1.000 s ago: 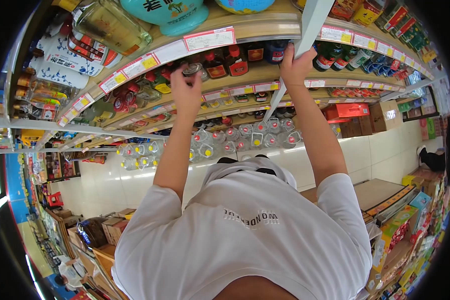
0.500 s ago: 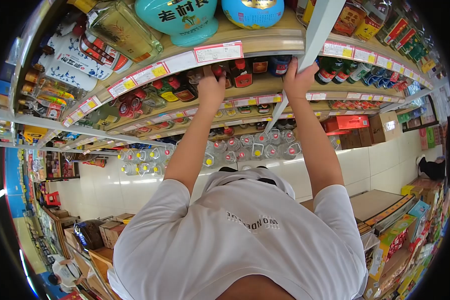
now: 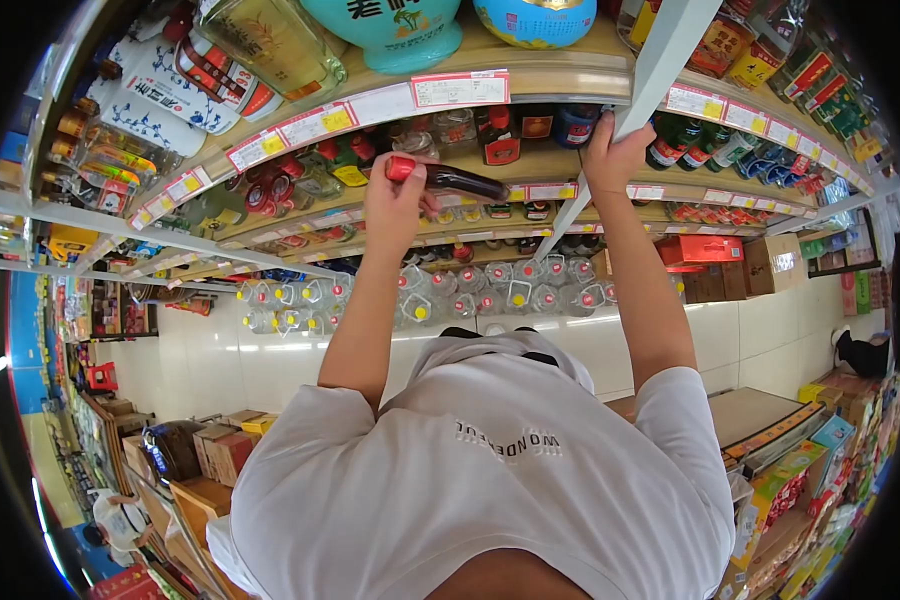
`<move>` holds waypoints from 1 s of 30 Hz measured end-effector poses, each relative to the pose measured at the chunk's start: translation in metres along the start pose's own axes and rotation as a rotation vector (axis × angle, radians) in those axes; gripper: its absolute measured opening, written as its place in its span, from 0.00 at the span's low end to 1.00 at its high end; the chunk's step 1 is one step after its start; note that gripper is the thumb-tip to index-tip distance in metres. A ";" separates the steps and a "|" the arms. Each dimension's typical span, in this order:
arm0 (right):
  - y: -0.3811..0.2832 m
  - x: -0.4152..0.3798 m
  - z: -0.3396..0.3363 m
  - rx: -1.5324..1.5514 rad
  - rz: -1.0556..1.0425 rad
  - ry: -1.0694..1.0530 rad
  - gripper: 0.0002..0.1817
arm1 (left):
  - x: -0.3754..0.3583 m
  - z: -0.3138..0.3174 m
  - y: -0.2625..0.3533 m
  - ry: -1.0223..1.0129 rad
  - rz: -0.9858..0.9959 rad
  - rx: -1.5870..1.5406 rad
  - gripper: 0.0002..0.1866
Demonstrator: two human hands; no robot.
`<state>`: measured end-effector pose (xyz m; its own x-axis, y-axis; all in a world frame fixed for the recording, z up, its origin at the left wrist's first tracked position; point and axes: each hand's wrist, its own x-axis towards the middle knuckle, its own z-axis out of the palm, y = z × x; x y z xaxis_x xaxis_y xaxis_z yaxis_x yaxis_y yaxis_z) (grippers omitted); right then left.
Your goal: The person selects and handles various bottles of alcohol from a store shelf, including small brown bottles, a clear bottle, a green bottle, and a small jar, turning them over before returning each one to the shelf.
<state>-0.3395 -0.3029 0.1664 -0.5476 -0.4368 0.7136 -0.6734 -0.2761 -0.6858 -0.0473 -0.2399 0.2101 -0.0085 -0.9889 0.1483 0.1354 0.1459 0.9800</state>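
Observation:
My left hand (image 3: 392,205) is closed around the red-capped end of a dark bottle (image 3: 467,184), which lies nearly level in front of the shelf, its other end pointing right. Up against the white shelf post (image 3: 658,62), my right hand (image 3: 615,158) is wrapped around the metal. Behind the held bottle, a flat bottle with a red label (image 3: 499,140) stands on the shelf. To its right is a dark blue container (image 3: 576,126), close to my right hand.
Above, a turquoise jar (image 3: 410,38) and a blue jar (image 3: 538,22) stand on the upper shelf. Large clear jugs (image 3: 462,306) stand on the floor below. Cartons (image 3: 775,262) are at the right. A person's dark leg (image 3: 863,353) shows far right, another person (image 3: 120,522) lower left.
My left hand has drawn the dark bottle out from the shelf and moved left and down with it. My right hand remains on the post; the whole view has shifted slightly.

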 end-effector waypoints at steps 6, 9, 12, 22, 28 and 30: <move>-0.004 0.000 -0.001 -0.014 -0.010 -0.004 0.27 | -0.031 0.016 0.003 -0.058 -0.456 -1.014 0.13; -0.005 0.000 -0.002 -0.001 0.001 -0.015 0.27 | -0.035 0.024 -0.002 -0.456 -0.529 -1.635 0.10; -0.005 0.000 -0.002 0.002 0.045 -0.022 0.26 | -0.036 0.026 -0.007 -0.672 -0.522 -1.885 0.10; -0.005 0.002 -0.006 -0.010 0.008 -0.024 0.25 | -0.018 0.046 0.015 0.131 -0.654 -0.964 0.07; -0.006 0.001 -0.008 0.031 0.052 -0.049 0.24 | 0.004 0.076 0.018 0.024 -0.165 -0.060 0.12; -0.001 0.000 -0.006 -0.005 -0.011 -0.027 0.25 | 0.012 0.091 0.016 -0.056 -0.050 0.252 0.13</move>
<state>-0.3414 -0.2974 0.1680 -0.5266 -0.4570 0.7168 -0.6820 -0.2764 -0.6772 -0.1355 -0.2470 0.2393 -0.0643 -0.9930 0.0990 -0.1179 0.1061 0.9873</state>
